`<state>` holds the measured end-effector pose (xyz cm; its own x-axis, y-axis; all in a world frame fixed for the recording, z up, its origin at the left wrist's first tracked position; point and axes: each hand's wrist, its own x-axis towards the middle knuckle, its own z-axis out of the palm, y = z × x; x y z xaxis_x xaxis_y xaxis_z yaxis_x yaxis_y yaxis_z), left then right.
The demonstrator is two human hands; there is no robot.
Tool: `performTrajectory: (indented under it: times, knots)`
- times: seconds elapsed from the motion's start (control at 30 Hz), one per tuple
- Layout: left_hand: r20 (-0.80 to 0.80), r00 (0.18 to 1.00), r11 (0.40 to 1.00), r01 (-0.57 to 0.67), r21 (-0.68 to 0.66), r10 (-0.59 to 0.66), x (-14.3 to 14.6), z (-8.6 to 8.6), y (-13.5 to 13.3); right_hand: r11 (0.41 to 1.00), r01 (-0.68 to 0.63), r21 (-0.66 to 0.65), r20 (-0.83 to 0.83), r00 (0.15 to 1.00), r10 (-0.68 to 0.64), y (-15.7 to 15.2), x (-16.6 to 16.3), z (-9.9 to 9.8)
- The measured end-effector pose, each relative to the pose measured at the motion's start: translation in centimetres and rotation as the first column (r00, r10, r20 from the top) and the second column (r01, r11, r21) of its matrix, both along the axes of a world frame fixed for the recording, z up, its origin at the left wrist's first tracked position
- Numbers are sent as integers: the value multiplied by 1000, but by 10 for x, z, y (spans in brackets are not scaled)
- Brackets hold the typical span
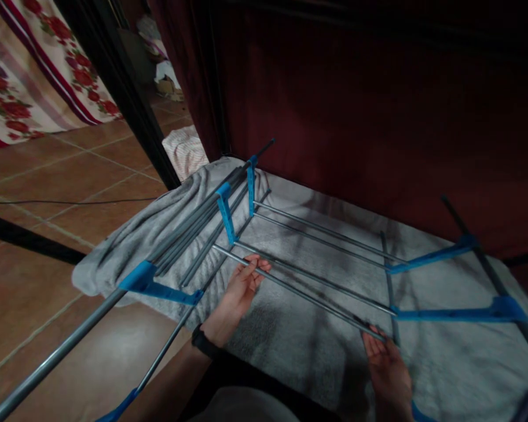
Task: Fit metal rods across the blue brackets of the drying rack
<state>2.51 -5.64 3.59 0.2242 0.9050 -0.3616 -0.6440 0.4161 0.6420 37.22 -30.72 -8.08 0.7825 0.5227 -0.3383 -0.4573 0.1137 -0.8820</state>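
A thin grey metal rod (308, 297) slants across the front of a partly built rack of metal tubes and blue plastic brackets. My left hand (240, 287), with a dark band at the wrist, pinches this rod near its left end. Closed around its right end are the fingers of my right hand (385, 357). Behind it, similar crossbars run between blue brackets on the left (227, 214) and blue brackets on the right (460, 315). The held rod's left end lies near the left lower tube; whether it touches is unclear.
Several loose rods (196, 225) lie on the grey blanket (286, 346) beneath the rack's left side. A dark red curtain (334, 117) hangs behind. Black posts (123, 88) stand at the left, and a cable (70, 202) crosses the tiled floor (35, 181).
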Motion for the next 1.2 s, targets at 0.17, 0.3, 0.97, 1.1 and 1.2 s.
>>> performTrajectory:
  times: [0.17, 0.3, 0.97, 1.1, 1.2]
  knots:
    - [-48, 998, 999, -33, -40, 31, -7, 1, 10, 993, 115, -28, -74, 990, -117, 10, -17, 15]
    - [-87, 995, 996, -56, -68, 50, -13, 4, 19, 976, 217, 18, -56, 975, -215, 24, -37, 25]
    - [-154, 972, 966, 143, -215, -178, 3, -30, 7, 924, 373, 85, -58, 928, -369, 41, -49, 29]
    - [-162, 971, 969, 141, -203, -175, 6, -37, 5, 922, 376, 94, -50, 926, -373, 40, -48, 26]
    - [-170, 970, 971, 139, -193, -173, 6, -40, 5, 919, 382, 100, -42, 924, -380, 40, -48, 26]
